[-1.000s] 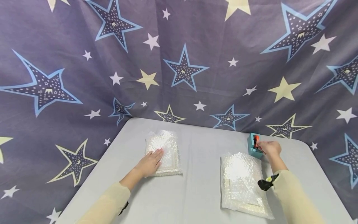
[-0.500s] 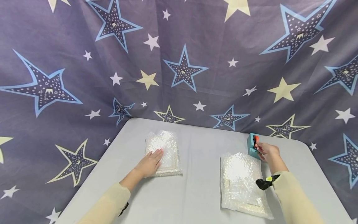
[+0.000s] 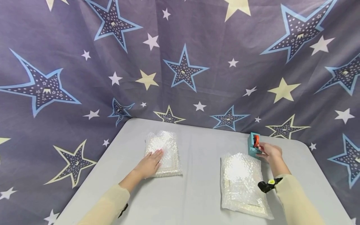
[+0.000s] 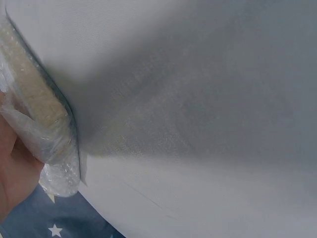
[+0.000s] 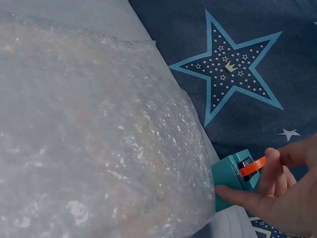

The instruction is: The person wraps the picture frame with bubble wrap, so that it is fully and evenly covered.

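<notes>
My left hand (image 3: 150, 162) lies with straight fingers across a bubble-wrapped flat package (image 3: 168, 142) on the left of the table. In the left wrist view, the wrapped edge of that package (image 4: 47, 106) shows beside the palm. At the back right stands a small teal tape dispenser (image 3: 252, 151) with an orange wheel-like part (image 5: 252, 166) in its dark slot. My right hand (image 3: 271, 152) reaches it from the right. Curled fingers meet the orange part, while the thumb (image 5: 237, 196) lies along the teal body's near side.
A larger bubble-wrapped package (image 3: 243, 184) lies just in front of the dispenser, below my right forearm. A pale cloth covers the table (image 3: 197, 175). Behind it hangs a dark star-printed curtain (image 3: 225, 84), right at the table's back edge.
My right thumb has moved down and away from the other fingers, onto the dispenser's near side. More of the orange part shows. My left hand stays on its package.
</notes>
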Available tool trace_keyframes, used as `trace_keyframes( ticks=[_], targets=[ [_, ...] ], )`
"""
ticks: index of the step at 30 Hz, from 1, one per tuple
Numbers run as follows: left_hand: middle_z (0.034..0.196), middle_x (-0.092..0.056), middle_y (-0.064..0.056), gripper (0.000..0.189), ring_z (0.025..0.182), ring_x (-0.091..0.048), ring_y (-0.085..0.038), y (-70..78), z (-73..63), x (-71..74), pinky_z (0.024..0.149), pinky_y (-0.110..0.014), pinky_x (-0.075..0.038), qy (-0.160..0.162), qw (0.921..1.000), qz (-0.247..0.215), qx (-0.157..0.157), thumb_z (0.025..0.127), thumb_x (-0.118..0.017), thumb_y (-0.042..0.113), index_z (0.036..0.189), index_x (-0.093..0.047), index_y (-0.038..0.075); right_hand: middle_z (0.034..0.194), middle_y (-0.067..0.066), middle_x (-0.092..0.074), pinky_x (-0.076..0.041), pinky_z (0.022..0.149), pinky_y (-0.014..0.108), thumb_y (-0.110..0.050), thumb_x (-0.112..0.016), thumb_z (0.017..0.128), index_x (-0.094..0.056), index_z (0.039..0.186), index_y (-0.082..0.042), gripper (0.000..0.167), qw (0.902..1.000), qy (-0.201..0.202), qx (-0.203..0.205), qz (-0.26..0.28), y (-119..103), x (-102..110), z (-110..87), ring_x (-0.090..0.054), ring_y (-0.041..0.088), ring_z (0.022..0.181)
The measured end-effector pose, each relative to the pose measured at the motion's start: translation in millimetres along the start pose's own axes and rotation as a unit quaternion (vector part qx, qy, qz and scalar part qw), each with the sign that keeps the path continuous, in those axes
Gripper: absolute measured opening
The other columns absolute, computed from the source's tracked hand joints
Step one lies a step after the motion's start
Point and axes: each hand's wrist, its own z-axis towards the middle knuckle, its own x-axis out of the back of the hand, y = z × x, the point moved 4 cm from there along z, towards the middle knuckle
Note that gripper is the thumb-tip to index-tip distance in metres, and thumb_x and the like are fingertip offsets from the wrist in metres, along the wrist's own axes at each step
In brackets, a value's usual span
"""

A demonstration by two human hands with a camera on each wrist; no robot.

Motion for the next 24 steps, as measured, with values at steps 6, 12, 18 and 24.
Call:
trace_keyframes(
  ticks=[6, 12, 18, 24],
  targets=[
    [0.15, -0.04, -0.022, 0.05, 0.14, -0.039, -0.037, 0.5, 1.3, -1.6, 0.117, -0.056, -0.031, 0.003, 1.0, -0.007, -0.001, 0.099, -0.047, 0.018, 0.142, -0.04, -0.006, 0.059, -0.007, -0.061, -0.06, 0.085, 0.043, -0.003, -0.057, 0.089, -0.057, 0.077, -0.012, 0.015, 0.9991, 0.021, 0.036, -0.005, 0.0, 4.2, 1.5, -0.06, 0.004, 0.06],
    [0.151, -0.039, -0.021, 0.051, 0.141, -0.038, -0.036, -0.9, 2.0, -4.2, 0.118, -0.056, -0.029, 0.0, 0.9999, -0.015, 0.002, 0.099, -0.046, 0.019, 0.143, -0.038, -0.005, 0.058, -0.012, -0.06, -0.058, 0.068, 0.021, -0.006, -0.056, 0.088, -0.058, 0.077, -0.016, 0.014, 0.9969, 0.06, 0.049, -0.003, 5.9, 13.9, 6.8, -0.057, 0.001, 0.06],
    [0.151, -0.04, -0.021, 0.051, 0.141, -0.038, -0.036, -2.5, 2.0, -4.0, 0.118, -0.056, -0.029, 0.011, 0.9998, -0.017, 0.003, 0.099, -0.046, 0.018, 0.143, -0.039, -0.005, 0.056, -0.008, -0.06, -0.057, 0.06, 0.019, -0.004, -0.055, 0.09, -0.062, 0.063, -0.016, 0.03, 0.9955, 0.007, 0.049, 0.081, 13.6, 21.2, 11.9, -0.055, 0.001, 0.053],
    [0.151, -0.039, -0.021, 0.051, 0.141, -0.038, -0.036, -2.7, 1.9, -4.6, 0.117, -0.055, -0.03, 0.008, 0.9999, -0.008, -0.003, 0.099, -0.046, 0.02, 0.143, -0.038, -0.005, 0.061, -0.005, -0.061, -0.061, 0.07, 0.022, -0.004, -0.052, 0.093, -0.065, 0.068, -0.015, 0.03, 0.9909, -0.041, 0.04, 0.122, 22.8, 26.9, 13.7, -0.055, 0.003, 0.056]
  ],
)
